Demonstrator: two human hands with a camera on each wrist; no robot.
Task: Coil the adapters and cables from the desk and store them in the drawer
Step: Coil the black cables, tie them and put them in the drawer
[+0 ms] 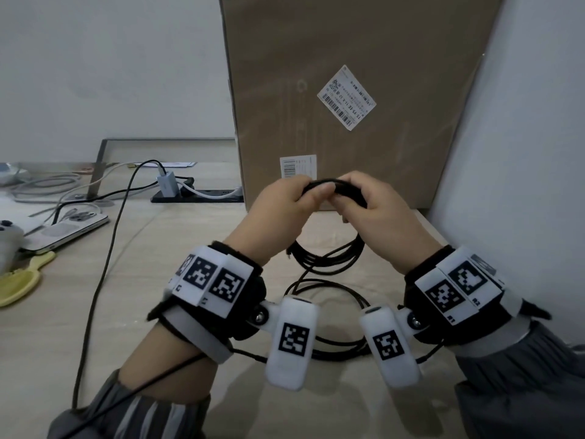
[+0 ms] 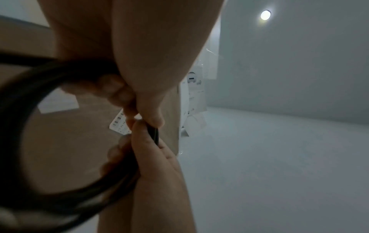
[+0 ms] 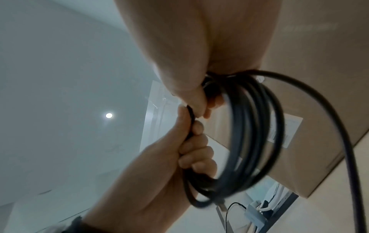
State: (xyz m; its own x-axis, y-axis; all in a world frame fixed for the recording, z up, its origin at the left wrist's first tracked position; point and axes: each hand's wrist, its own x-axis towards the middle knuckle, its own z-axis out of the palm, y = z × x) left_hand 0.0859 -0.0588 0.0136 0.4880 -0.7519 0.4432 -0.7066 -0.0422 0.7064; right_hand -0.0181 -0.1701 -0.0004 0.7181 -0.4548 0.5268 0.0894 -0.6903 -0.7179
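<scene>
A black cable [image 1: 329,258] is partly wound into a coil that hangs above the desk in front of the cardboard box. My left hand [image 1: 286,201] and my right hand [image 1: 364,204] both grip the top of the coil, thumbs close together. In the right wrist view the coil [image 3: 257,141] shows several loops, with a plug end at its bottom. The left wrist view has the loops [image 2: 24,110] blurred at the left. The rest of the cable [image 1: 326,312] lies in loose loops on the desk under my wrists. No drawer is in view.
A tall cardboard box [image 1: 348,90] stands behind my hands against the right wall. A black power strip [image 1: 196,196] with a white charger [image 1: 167,183] and several cables lies at the back left. A phone [image 1: 69,231] and a yellow brush [image 1: 22,283] lie at the left edge.
</scene>
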